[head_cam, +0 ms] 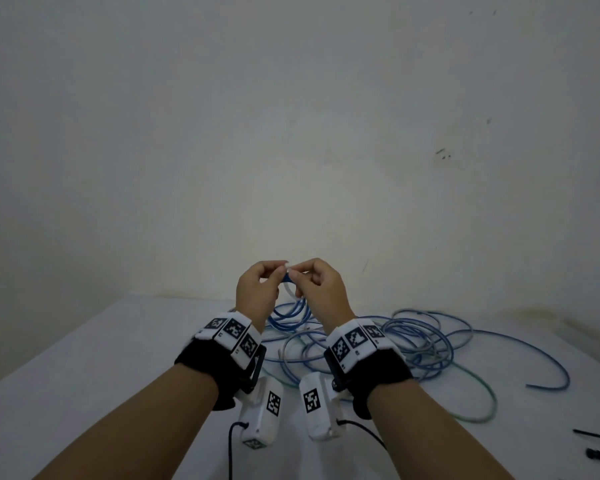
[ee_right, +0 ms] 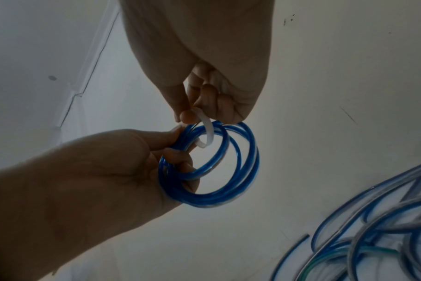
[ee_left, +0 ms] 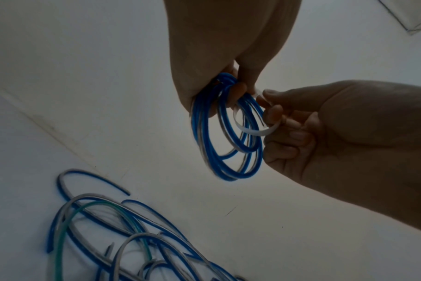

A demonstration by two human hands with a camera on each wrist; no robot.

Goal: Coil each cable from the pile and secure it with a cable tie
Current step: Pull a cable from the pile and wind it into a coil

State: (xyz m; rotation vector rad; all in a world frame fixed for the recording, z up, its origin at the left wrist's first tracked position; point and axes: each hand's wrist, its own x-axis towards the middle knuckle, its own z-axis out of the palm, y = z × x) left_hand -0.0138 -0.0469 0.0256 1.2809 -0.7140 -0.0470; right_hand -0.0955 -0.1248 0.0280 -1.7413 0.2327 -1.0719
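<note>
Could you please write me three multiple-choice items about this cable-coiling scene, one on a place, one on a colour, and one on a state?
1. Where is the coiled blue cable?
A. Flat on the white table
B. Held in the air between both hands
C. Hanging on the wall

2. What colour is the flat plastic cable tie looped through the coil?
A. White
B. Black
C. Green

3. What is the right hand doing?
A. Resting open on the table
B. Gripping the loose pile of blue and grey cables
C. Pinching the cable tie

Answers: 
1 B, since the left hand grips the coil above the white table. 
2 A, as the strip shows white against the blue loops in both wrist views. 
3 C, as its thumb and fingers close on the tie, apart from the loose pile of blue and grey cables.
</note>
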